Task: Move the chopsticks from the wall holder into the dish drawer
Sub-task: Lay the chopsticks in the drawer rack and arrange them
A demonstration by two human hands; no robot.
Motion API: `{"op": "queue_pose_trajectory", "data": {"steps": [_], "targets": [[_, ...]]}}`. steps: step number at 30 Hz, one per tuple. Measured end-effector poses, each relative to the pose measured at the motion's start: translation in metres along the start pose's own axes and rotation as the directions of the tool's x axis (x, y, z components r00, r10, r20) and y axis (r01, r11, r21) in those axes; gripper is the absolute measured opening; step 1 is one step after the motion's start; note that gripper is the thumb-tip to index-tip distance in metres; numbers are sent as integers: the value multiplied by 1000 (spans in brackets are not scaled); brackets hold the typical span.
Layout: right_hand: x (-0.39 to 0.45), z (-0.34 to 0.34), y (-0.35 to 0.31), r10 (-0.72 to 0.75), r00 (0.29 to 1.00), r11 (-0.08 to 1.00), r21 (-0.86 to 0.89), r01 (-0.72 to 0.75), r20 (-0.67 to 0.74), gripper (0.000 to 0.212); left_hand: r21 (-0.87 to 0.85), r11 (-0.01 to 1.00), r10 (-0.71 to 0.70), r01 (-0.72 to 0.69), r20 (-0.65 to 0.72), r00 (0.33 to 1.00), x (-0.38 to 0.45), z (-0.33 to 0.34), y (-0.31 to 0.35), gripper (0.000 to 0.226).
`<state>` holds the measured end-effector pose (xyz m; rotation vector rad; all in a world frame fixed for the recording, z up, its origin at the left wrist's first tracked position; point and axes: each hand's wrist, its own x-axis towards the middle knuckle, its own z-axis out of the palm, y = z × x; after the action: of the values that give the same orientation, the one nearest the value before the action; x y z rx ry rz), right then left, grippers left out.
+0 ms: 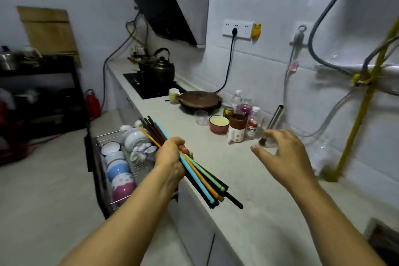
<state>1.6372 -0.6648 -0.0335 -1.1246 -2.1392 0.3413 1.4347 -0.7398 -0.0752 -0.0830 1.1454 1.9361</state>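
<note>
the left hand (170,157) is closed around a bundle of chopsticks (200,176), black, blue, orange and green, gripping them near the middle so the ends stick out both ways over the edge of the pale worktop (248,201). the far tips point over the open dish drawer (103,136), a wire rack pulled out below the worktop and packed with bowls (121,177) and cups. the right hand (282,153) hovers over the worktop, empty, fingers spread wide. beyond it stand jars, a red bowl (218,126) and a round wooden lid (199,98), with a dark kettle (162,67) on the hob further back.
</note>
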Motion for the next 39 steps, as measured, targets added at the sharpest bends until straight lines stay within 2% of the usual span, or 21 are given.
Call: {"op": "queue_pose_trajectory", "data": {"steps": [4, 10, 13, 18, 21, 24, 26, 28, 31, 35, 39], "targets": [[9, 87, -73, -21, 997, 999, 51, 17, 72, 44, -13, 999, 30, -31, -59, 998, 44, -80, 63, 32], [13, 182, -125, 1, 983, 990, 140, -28, 185, 39, -147, 986, 42, -79, -243, 969, 101, -179, 120, 28], [24, 241, -154, -27, 963, 983, 185, -24, 268, 36, -189, 976, 42, -104, -307, 951, 141, -220, 142, 33], [62, 339, -205, -75, 925, 960, 279, -35, 373, 28, -248, 960, 33, -131, -363, 931, 214, -254, 186, 39], [91, 393, -239, -75, 891, 914, 388, -119, 448, 23, -251, 955, 38, -157, -423, 905, 259, -264, 226, 39], [115, 443, -280, -129, 821, 863, 471, -184, 556, 36, -246, 953, 48, -178, -456, 889, 302, -269, 269, 38], [126, 470, -306, -175, 753, 861, 470, -196, 634, 48, -248, 949, 61, -194, -460, 886, 327, -270, 292, 36], [140, 495, -324, -168, 719, 873, 441, -210, 675, 55, -263, 944, 59, -199, -460, 886, 355, -271, 311, 36], [165, 524, -331, -72, 767, 885, 395, -246, 638, 62, -307, 938, 9, -159, -439, 899, 398, -268, 331, 36], [202, 563, -333, 63, 839, 881, 365, -302, 541, 57, -283, 958, -50, -47, -326, 944, 463, -252, 342, 41], [231, 605, -338, 210, 842, 889, 261, -376, 497, 67, -169, 977, -159, 132, -155, 975, 529, -231, 341, 38]]}}
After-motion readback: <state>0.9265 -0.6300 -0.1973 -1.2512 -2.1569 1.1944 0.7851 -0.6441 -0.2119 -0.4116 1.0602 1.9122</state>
